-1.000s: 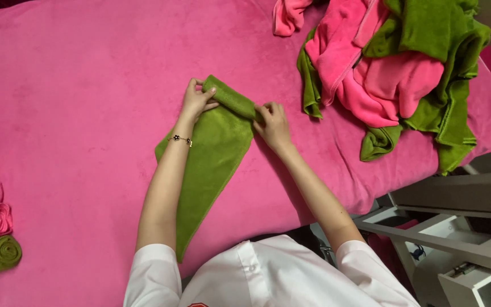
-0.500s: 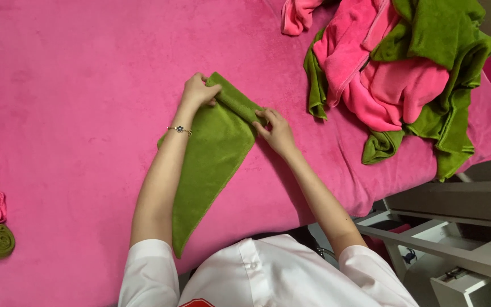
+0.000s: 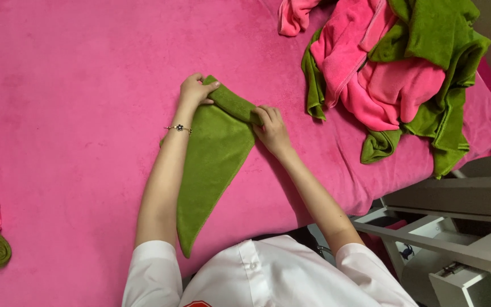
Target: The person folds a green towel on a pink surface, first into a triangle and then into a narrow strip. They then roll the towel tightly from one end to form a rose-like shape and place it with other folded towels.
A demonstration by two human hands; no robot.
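Rolling under way: left hand (image 3: 195, 91) and right hand (image 3: 270, 126) pinch the green triangular fleece towel's (image 3: 211, 165) rolled edge (fingers closed on it) — next, an even roll toward its point.

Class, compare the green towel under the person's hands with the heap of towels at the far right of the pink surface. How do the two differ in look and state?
The green towel lies flat in a long triangle, its top edge rolled under the left hand and right hand; the heap of towels is crumpled and untouched.
The green towel is one colour; the heap of towels mixes pink and green.
Both rest on the pink surface and look like the same plush cloth.
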